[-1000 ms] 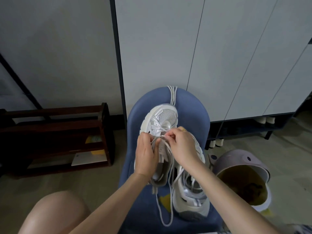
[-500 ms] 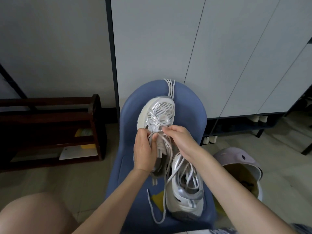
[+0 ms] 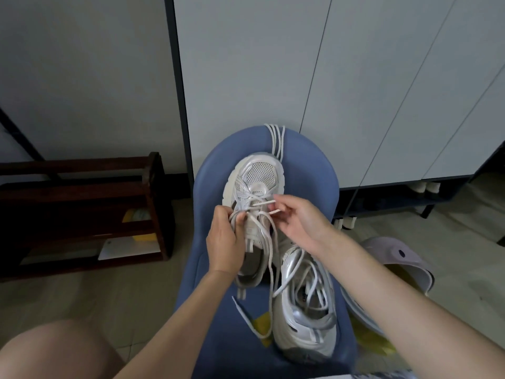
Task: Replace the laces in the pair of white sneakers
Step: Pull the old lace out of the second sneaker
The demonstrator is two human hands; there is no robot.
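Two white sneakers lie on a blue chair seat (image 3: pixel 308 170). The far sneaker (image 3: pixel 257 176) points its toe away from me. My left hand (image 3: pixel 224 242) grips its left side and pinches a loop of its white lace (image 3: pixel 269 258). My right hand (image 3: pixel 297 222) pinches both lace tips just right of the toe eyelets. The loose lace trails down over the seat. The near sneaker (image 3: pixel 306 310) lies at the front right with its own laces slack. A bundle of spare white laces (image 3: pixel 276 140) hangs over the chair's far edge.
A dark wooden rack (image 3: pixel 82 214) stands on the floor to the left. A lilac bin (image 3: pixel 396 272) with an open lid sits to the right. White cabinet doors (image 3: pixel 355 77) rise behind the chair. My bare knee (image 3: pixel 54 351) shows at bottom left.
My right hand has drawn away from the left hand to the right, with the lace tips now showing between its fingers. The left hand stays on the sneaker.
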